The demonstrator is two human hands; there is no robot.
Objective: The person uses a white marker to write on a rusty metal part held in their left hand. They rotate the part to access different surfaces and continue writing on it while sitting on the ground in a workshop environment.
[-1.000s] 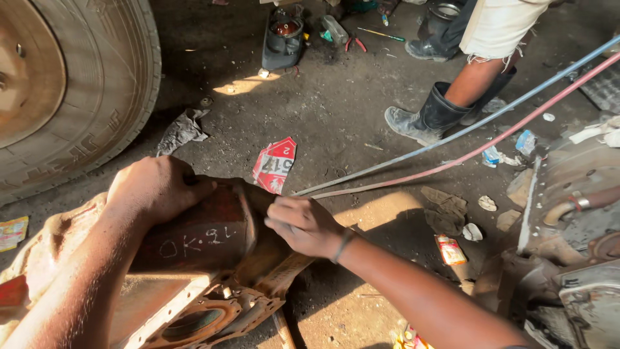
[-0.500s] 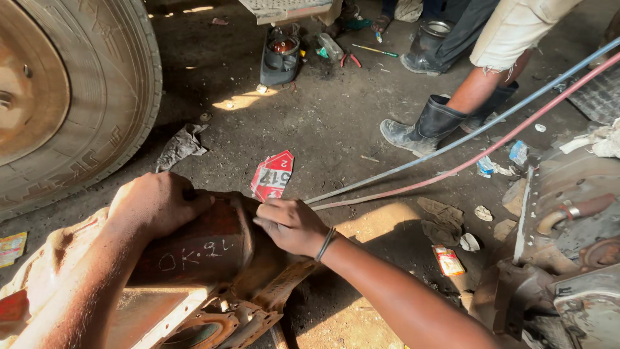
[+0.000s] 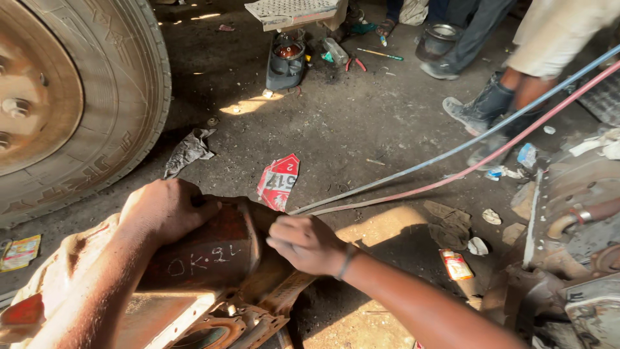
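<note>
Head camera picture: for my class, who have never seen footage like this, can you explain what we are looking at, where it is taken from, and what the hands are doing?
The camera sits on a person's head and looks down at their own bare hands; there is no robot. The left hand and right hand both press on a rusty reddish metal housing lying on the dirt ground; neither grips a tool. A large truck tyre stands at left. A red torn packet, a crumpled rag and two hoses, blue and red, lie nearby. Other people's legs and boots show at top right.
</note>
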